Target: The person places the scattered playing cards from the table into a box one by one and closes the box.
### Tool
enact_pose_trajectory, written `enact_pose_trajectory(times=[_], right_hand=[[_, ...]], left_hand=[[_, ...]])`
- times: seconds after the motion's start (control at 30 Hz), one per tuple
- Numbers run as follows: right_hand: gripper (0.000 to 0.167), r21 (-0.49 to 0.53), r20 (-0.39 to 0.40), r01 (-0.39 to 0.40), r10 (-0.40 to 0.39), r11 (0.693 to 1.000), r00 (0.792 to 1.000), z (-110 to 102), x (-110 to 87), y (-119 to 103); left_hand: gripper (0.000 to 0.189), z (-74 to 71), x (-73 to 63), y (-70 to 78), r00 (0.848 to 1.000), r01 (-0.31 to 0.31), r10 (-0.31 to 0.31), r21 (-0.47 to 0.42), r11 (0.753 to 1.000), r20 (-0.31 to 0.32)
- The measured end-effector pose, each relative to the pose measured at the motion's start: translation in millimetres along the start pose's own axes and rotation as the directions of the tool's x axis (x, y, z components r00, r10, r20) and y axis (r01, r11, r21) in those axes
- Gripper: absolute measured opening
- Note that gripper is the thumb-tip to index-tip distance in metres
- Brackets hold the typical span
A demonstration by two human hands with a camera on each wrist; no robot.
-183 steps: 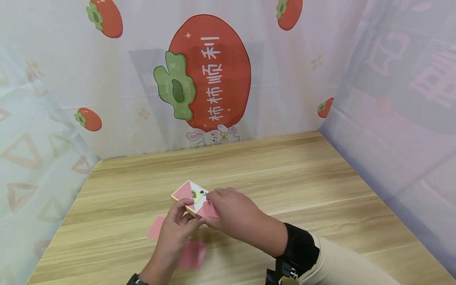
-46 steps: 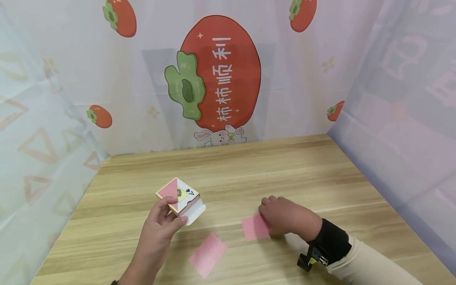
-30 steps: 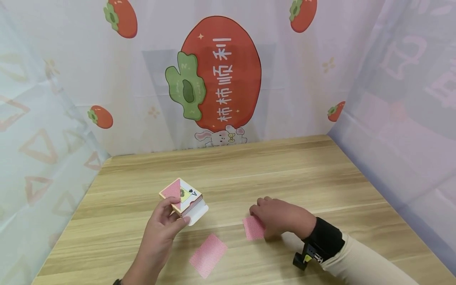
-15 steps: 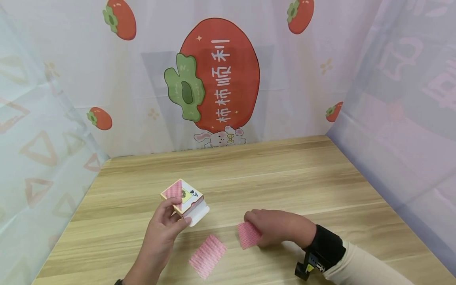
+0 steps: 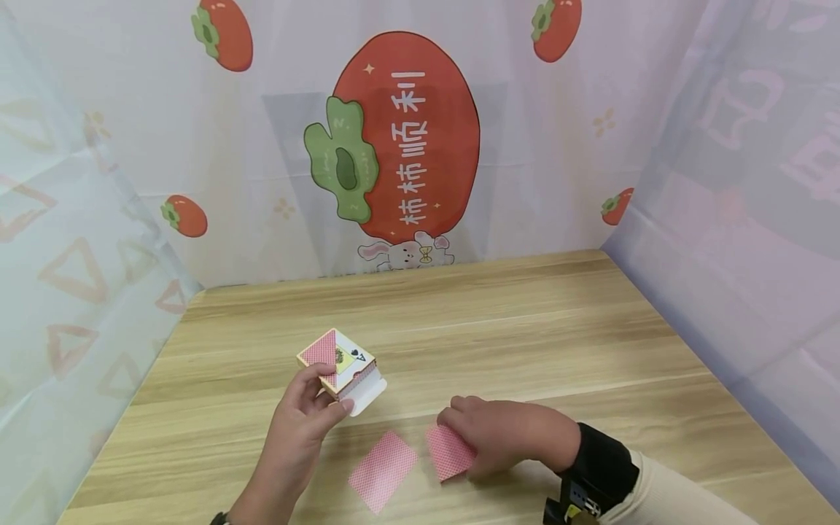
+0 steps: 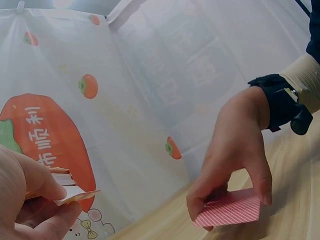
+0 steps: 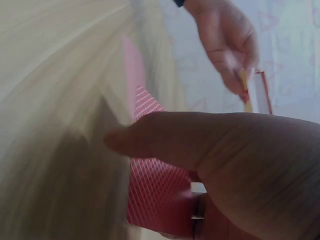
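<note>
My left hand grips a playing card box above the table, thumb at its near edge. The box has a red-patterned back design and an ace of spades; its white flap hangs out, and packed card edges show inside. My right hand holds a red-backed playing card between thumb and fingers. The left wrist view shows this card lifted and tilted; in the right wrist view the card looks bowed. Left of it, another red-backed card lies flat on the table.
The wood-grain table ends at a white back curtain printed with persimmons. Further curtains close off the left and right sides. A black wrist strap with a camera sits on the right forearm.
Six seconds ago both hands were at the box, its flap not showing; now the flap hangs out. Lately my right hand has drawn its card leftward and nearer, lifting it; the left hand barely moved.
</note>
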State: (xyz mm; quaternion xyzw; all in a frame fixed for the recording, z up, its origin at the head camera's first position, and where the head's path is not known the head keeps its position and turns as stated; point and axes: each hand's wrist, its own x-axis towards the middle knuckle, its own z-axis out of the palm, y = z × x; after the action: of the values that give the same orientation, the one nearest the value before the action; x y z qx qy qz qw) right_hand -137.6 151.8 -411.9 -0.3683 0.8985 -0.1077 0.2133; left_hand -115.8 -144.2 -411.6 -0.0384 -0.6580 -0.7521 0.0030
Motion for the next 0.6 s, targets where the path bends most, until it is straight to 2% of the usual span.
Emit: enact_pose_trajectory(times=[0.2,0.33,0.6], right_hand=[[0.069,-0.096,-0.08,0.026,-0.034,0.995,0.996,-18,-2.9,-10],[0.076,-0.115,-0.14,0.026,-0.042,0.993,0.989,-32,-3.5,-17],[0.061,-0.051,-0.243,0.032,-0.043,0.998,0.969,-51,-2.8,-28]], left_hand=[[0.054,0.7,0.0,-1.8,1.0,-0.008,0.008,-0.016,1.0,0.0],[0.055,1.3,0.2,-3.4,1.0,-0.009,0.009,-0.028,1.0,0.004],[0.056,3.5,1.3,-7.0,1.0,0.015,-0.015,-0.026,1.0,0.013]])
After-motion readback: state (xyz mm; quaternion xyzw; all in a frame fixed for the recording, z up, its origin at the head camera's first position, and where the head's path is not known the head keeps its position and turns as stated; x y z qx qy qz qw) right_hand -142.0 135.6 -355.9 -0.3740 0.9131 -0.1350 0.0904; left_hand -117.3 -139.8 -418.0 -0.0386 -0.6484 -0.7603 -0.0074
